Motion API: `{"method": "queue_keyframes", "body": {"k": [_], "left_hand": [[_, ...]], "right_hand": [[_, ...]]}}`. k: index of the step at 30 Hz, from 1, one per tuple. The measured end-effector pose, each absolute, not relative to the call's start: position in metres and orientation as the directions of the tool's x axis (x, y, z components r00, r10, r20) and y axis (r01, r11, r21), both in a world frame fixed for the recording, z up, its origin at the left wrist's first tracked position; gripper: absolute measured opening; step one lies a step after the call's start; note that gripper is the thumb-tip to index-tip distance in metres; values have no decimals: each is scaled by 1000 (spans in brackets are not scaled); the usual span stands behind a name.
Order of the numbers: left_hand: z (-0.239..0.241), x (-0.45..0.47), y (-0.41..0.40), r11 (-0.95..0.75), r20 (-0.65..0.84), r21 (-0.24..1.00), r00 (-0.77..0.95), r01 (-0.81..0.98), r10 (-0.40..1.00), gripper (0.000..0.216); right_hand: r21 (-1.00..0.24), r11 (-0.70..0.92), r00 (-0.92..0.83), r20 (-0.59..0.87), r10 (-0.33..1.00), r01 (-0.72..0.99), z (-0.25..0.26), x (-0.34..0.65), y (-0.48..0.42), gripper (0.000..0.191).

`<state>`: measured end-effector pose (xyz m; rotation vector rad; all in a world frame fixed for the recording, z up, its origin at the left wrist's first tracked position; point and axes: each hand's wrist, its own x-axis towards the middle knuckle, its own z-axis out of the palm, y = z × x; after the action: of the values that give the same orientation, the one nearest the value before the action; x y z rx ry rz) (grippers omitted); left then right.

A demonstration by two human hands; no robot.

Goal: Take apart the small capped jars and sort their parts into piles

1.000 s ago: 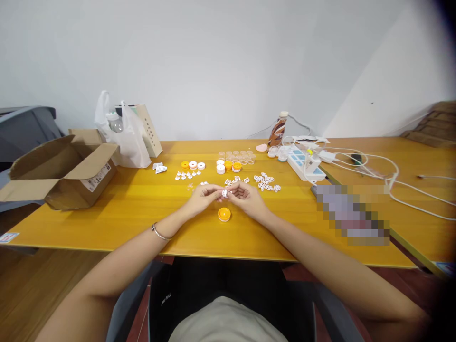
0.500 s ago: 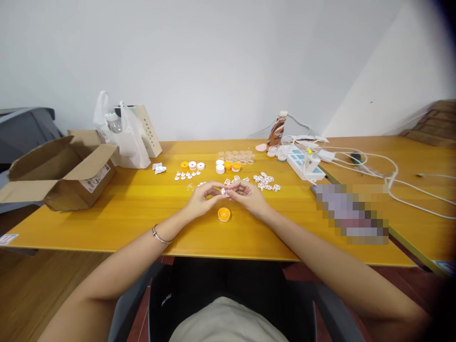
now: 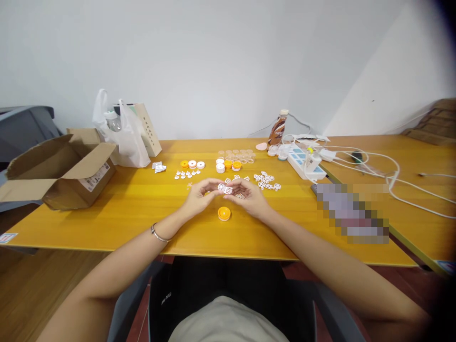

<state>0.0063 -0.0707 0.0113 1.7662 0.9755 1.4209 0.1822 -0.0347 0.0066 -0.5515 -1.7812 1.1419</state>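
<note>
Between my fingertips is a small white plastic piece with cut-out holes [image 3: 225, 189]. My left hand [image 3: 204, 195] pinches its left end, and my right hand [image 3: 249, 196] pinches its right end. Just below, an orange round cup with a white base [image 3: 224, 213] sits on the table. Similar white perforated pieces [image 3: 265, 180] lie loose to the right, with a few more partly hidden behind my hands. To the left stand several small white knob-like parts [image 3: 187, 174]. Orange and white round caps [image 3: 192, 165] form a row behind them, with stacked ones [image 3: 228, 165] further right.
Clear round cups [image 3: 237, 156] stand at the back of the wooden table [image 3: 142, 223]. An open cardboard box [image 3: 71, 175] and a white plastic bag [image 3: 130, 142] are at left. A brown bottle [image 3: 278, 129], a power strip [image 3: 302, 162] and cables [image 3: 384, 166] are at right.
The white piece has turned between my fingers and more of its holed face shows. My hands have shifted up slightly and opened a little around it. The orange cup has not moved.
</note>
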Motion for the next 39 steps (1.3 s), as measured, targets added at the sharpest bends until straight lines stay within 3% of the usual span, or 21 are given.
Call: {"method": "queue_keyframes", "body": {"k": [5,11,15,19,22,27,33,39], "left_hand": [[11,8,-73,-547,534,810,117,212,837,22],[11,10,-75,-611,629,708,77,353,774,20],[12,5,-72,-566,601,750,5,342,799,20],[14,1,-69,-539,558,793,17,284,830,21],[14,2,-68,-517,519,831,45,208,853,23],[12,4,-67,-469,467,874,51,125,883,27],[12,5,-68,-449,447,873,55,189,893,29],[14,7,-71,-456,437,848,130,271,890,30]], "right_hand": [[-843,536,-462,497,734,-54,9,184,-37,20],[-923,374,-459,372,807,-92,12,182,-38,23],[-948,304,-446,312,839,-92,15,183,-32,27],[-932,359,-292,355,888,-41,17,194,-14,31],[-888,440,-212,408,888,134,14,205,0,29],[-694,572,-356,450,819,437,0,209,12,24],[-577,629,-428,461,777,521,-11,205,15,23],[-617,602,-398,452,798,507,-6,204,11,33]]}}
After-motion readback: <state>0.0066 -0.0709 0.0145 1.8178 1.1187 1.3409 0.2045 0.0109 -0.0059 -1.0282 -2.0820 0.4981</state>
